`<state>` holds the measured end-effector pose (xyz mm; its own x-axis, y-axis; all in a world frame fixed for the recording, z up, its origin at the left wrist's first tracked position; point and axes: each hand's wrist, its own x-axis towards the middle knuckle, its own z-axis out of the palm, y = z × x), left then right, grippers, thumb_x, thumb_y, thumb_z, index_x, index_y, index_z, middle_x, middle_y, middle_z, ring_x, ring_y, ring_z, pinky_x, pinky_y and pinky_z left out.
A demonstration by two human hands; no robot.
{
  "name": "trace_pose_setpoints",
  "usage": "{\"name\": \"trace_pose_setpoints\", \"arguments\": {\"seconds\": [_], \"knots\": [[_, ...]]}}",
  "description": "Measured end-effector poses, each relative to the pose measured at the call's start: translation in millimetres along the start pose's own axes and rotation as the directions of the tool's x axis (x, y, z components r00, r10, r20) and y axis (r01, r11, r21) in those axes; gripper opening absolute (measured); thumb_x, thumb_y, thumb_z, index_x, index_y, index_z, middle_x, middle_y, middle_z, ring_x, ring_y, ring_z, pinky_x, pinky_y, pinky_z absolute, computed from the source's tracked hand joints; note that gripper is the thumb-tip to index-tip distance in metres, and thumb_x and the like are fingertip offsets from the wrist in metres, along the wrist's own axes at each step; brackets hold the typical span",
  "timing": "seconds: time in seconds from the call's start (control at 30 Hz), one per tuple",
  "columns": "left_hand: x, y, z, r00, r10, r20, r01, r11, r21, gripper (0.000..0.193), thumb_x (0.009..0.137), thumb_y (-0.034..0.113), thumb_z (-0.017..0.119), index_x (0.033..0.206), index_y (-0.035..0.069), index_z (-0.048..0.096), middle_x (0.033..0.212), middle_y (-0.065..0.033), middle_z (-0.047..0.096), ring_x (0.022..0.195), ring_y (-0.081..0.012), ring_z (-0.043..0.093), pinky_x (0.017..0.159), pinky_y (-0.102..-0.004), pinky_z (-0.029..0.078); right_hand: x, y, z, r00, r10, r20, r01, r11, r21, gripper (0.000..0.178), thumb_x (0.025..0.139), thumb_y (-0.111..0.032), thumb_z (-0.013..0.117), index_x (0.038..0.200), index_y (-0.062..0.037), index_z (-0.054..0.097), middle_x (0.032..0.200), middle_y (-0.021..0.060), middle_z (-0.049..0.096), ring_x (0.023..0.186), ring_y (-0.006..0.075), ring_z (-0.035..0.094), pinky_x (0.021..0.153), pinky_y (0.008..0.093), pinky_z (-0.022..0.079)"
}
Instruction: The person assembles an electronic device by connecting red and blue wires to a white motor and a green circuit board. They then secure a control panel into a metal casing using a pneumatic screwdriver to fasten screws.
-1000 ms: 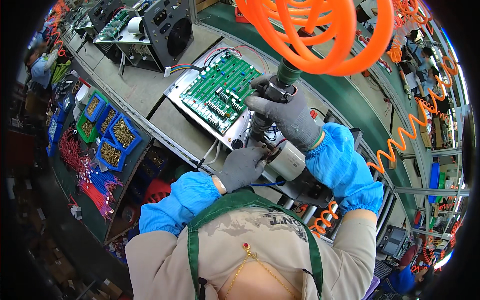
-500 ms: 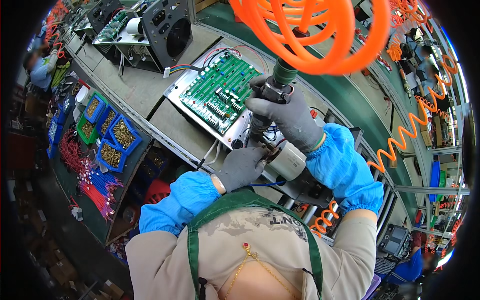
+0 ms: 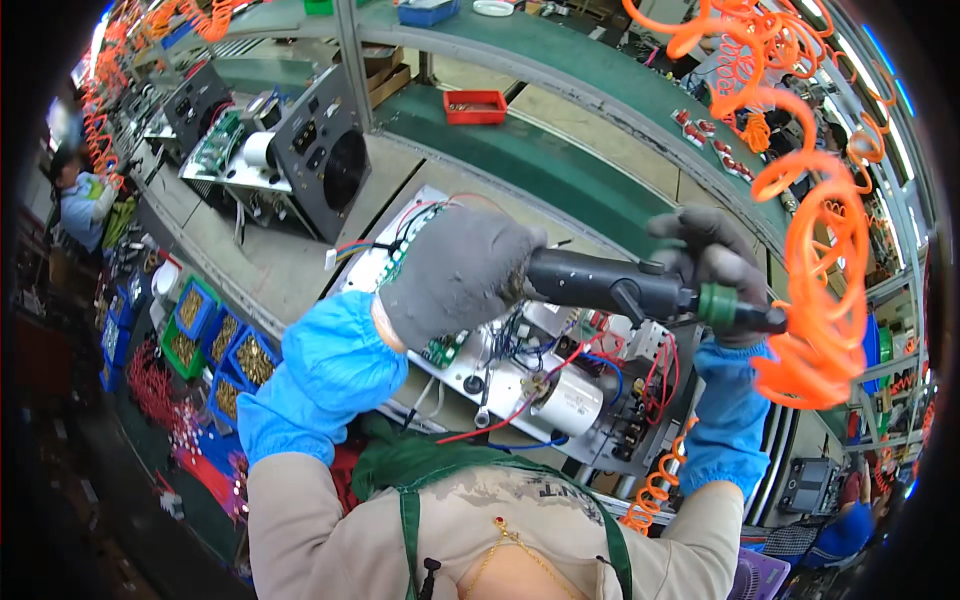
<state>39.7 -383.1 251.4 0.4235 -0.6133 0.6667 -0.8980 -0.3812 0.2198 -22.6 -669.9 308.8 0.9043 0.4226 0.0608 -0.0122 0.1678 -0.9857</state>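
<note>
left hand (image 3: 450, 275) wrapped tight round front end of black air tool (image 3: 600, 283); right hand (image 3: 722, 262) blurred, fingers loosely spread by green collar (image 3: 716, 304), contact hard to tell. tool now nearly level above white plate (image 3: 458, 377); half second ago upright, right hand gripping, left fingers at silver cylinder (image 3: 572, 403). cylinder end now uncovered, red wire (image 3: 488, 431) beside it; looks like tool is off work. orange coiled hose (image 3: 815, 300) swung right. green board (image 3: 441, 352) partly hidden behind left hand.

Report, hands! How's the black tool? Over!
Left hand: gripping black tool. Right hand: blurred near its green collar, grip unclear. Green circuit board: partly hidden by left hand.
</note>
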Motion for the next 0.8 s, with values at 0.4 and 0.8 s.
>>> {"name": "trace_pose_setpoints", "arguments": {"seconds": [0.4,0.8], "knots": [[99.3,-105.2,14.5,0.969,0.024,-0.244,0.0,0.995,0.098,0.052,0.063,0.015,0.076,0.111,0.011,0.057,0.114,-0.0128,0.05,0.105,-0.0333,0.05,0.088,-0.0441,0.043,112.5,-0.9,9.3,0.876,0.133,-0.464,-0.186,0.98,-0.069,0.074,0.072,0.005,0.055,0.141,-0.0128,0.034,0.089,0.0056,0.056,0.054,0.0061,0.049,0.045,0.0192,0.04],[8.5,-106.3,-44.2,0.987,-0.118,0.11,0.116,0.993,0.017,0.039,0.067,0.009,0.068,0.105,0.009,0.057,0.106,-0.0116,0.056,0.099,-0.0326,0.053,0.082,-0.0419,0.047,249.5,58.2,-211.3,0.861,-0.212,-0.462,0.117,0.967,-0.226,0.034,0.085,-0.007,0.059,0.118,0.0019,0.055,0.104,0.0088,0.062,0.085,0.0188,0.062,0.074,0.0323,0.053]]}}
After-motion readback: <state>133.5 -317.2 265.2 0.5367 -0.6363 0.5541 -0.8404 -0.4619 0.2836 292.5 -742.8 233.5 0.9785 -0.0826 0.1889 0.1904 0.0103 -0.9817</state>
